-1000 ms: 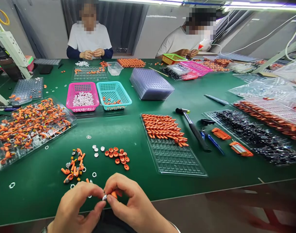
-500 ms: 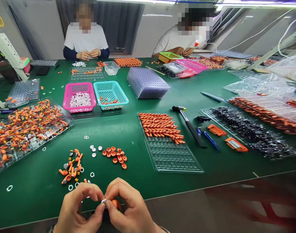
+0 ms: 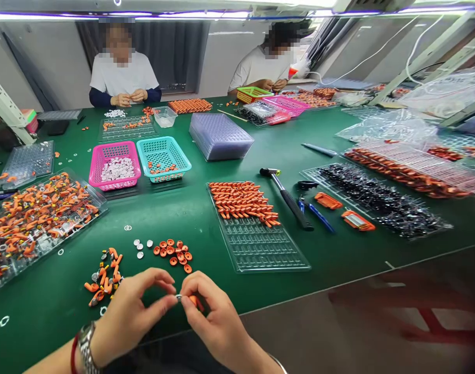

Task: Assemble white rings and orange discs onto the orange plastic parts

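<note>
My right hand (image 3: 212, 306) pinches a small orange earbud shell (image 3: 198, 302) between thumb and fingers, with a silver-white round piece (image 3: 178, 297) at its left end. My left hand (image 3: 138, 301) is beside it, its thumb tip at that piece and its forefinger lifted apart from the thumb. Whether the left thumb presses the piece I cannot tell. Just beyond my hands are a loose pile of orange earbud shells (image 3: 105, 280) with yellow and silver bits, several orange round caps (image 3: 170, 250) and several white discs (image 3: 139, 246).
A clear tray (image 3: 264, 254) half filled with orange shells lies ahead, beside a hammer (image 3: 287, 200) and blue-handled tool (image 3: 321, 218). A heaped tray (image 3: 46, 218) stands left. Pink (image 3: 93, 166) and turquoise (image 3: 186, 161) baskets stand farther back. Two co-workers (image 3: 124, 78) sit across the table (image 3: 144, 213).
Both hands have moved up and forward over the table edge with the orange shell. The left forefinger has come away from the small round piece. The view has shifted slightly right.
</note>
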A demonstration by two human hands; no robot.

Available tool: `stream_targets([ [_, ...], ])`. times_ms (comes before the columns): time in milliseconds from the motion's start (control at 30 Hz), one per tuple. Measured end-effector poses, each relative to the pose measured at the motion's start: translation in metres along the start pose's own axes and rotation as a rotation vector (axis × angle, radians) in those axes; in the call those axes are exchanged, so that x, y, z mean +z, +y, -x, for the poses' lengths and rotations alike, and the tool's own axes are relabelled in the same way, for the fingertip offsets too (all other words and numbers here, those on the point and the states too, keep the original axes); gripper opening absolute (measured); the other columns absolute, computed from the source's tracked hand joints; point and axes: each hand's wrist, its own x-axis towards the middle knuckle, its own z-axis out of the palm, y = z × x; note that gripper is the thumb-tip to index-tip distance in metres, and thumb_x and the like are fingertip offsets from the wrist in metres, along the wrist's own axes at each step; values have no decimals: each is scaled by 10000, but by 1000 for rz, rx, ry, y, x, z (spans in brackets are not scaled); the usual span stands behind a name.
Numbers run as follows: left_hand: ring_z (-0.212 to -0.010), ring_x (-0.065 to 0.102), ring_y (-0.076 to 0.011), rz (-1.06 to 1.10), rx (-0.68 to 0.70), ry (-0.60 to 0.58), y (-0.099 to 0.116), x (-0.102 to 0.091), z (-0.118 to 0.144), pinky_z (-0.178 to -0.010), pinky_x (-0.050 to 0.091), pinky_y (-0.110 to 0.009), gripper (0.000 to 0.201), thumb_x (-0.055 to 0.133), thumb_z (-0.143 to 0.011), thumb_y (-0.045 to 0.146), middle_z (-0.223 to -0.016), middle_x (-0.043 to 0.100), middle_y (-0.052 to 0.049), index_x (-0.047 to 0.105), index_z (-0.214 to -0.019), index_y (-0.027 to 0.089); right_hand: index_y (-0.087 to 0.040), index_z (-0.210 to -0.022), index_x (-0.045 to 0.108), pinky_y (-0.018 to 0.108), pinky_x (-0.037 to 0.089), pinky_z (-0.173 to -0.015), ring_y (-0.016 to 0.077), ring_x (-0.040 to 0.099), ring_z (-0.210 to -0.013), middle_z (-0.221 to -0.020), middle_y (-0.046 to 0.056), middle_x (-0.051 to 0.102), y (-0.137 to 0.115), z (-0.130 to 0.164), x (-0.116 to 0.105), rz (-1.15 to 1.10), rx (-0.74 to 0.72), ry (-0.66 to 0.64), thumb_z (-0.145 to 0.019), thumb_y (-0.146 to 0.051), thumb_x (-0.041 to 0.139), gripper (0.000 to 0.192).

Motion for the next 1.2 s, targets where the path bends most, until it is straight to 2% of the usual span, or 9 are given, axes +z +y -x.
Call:
stream_targets([
  [33, -806, 704, -148, -140, 38, -10, -6, -6, -10, -735, 564, -239, 85, 605, -893, 177, -879, 745, 1, 644, -951, 226, -206, -770, 517, 271, 387, -567, 155, 480, -653, -770, 20, 534, 2, -2, -3, -22, 23, 0, -920, -208, 486, 154],
  [133, -897, 650, -210, -265, 60, 26, -26, -19, -38, -821, 525, -346, 161, 555, -916, 184, -942, 726, -53, 710, -943, 215, -203, -777, 524, 272, 381, -569, 153, 463, -652, -786, 20, 523, 8, -4, -10, -94, 92, 8, -940, -258, 492, 175],
  [333, -732, 554, -228, -407, 49, -12, -45, -18, -59, -729, 482, -385, 171, 594, -864, 146, -782, 641, -54, 742, -810, 214, -190, -816, 583, 276, 397, -603, 159, 477, -682, -815, 23, 532, 9, -5, -15, -218, 186, -24, -939, -405, 545, 250],
  [467, -750, 580, -229, -383, 32, 3, -35, -16, -48, -724, 487, -367, 154, 567, -849, 121, -775, 634, -39, 663, -759, 201, -192, -793, 577, 268, 404, -592, 148, 481, -658, -774, 1, 500, 5, -8, -13, -298, 254, -39, -896, -509, 594, 333],
  [600, -705, 626, -166, -269, -6, 14, -12, -14, -24, -666, 518, -271, 129, 532, -864, 121, -774, 664, 3, 630, -864, 206, -188, -786, 577, 258, 413, -584, 138, 484, -633, -741, -12, 492, -3, -8, -9, -354, 277, -66, -873, -540, 615, 365],
  [667, -696, 646, -140, -85, -48, -22, -1, -12, -10, -628, 523, -218, 163, 536, -888, 133, -786, 679, 14, 663, -935, 224, -187, -786, 571, 257, 402, -577, 137, 475, -629, -730, -14, 492, -7, -6, -6, -359, 275, -87, -877, -522, 613, 349],
  [767, -697, 671, -132, 149, -99, -41, 9, -8, 8, -617, 520, -189, 160, 581, -900, 160, -788, 705, 11, 716, -909, 244, -187, -775, 558, 253, 375, -555, 129, 447, -608, -710, -22, 479, -10, -4, 1, -348, 272, -104, -879, -476, 614, 313],
  [1000, -665, 706, -126, 240, -93, 122, 3, 0, 34, -615, 545, -155, 110, 714, -854, 218, -755, 745, 26, 756, -934, 282, -198, -719, 495, 238, 315, -501, 103, 357, -537, -613, -69, 395, -12, -4, 9, -352, 330, -133, -841, -377, 645, 264],
  [1200, -620, 713, -99, 220, -73, 213, 3, 6, 40, -618, 548, -117, 106, 780, -802, 224, -739, 763, 54, 741, -890, 269, -194, -697, 509, 248, 347, -525, 115, 400, -565, -650, -45, 432, -25, -5, 9, -264, 296, -151, -827, -298, 607, 193],
])
